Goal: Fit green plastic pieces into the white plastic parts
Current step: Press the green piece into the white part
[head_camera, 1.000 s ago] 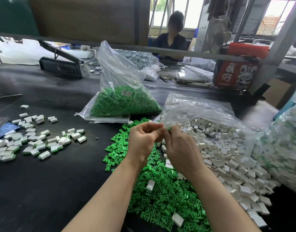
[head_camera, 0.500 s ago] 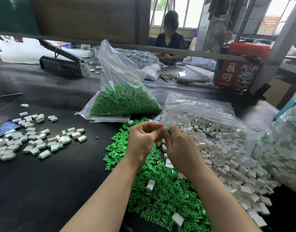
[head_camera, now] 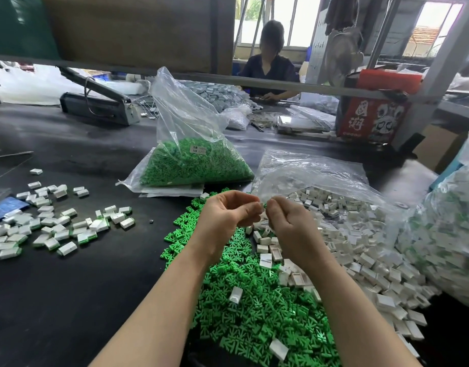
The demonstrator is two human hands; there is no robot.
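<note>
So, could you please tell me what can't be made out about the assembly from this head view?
- The piece pinched between the left hand and right hand: fingertips cover it, so its seating is unreadable.
- Label on the bag of green pieces: print too small.
- Pile of white parts: partly under crinkled plastic, right forearm crosses it.
- Finished parts: cut off by the left edge.
- Bag at far right: blurred, cropped by the frame.

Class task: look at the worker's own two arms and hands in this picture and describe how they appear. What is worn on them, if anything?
Both forearms are bare up to the bottom edge of the picture: no sleeves show. The left hand and the right hand wear no gloves. No rings, watch, bracelet or other markings are visible on either hand or wrist.
</note>
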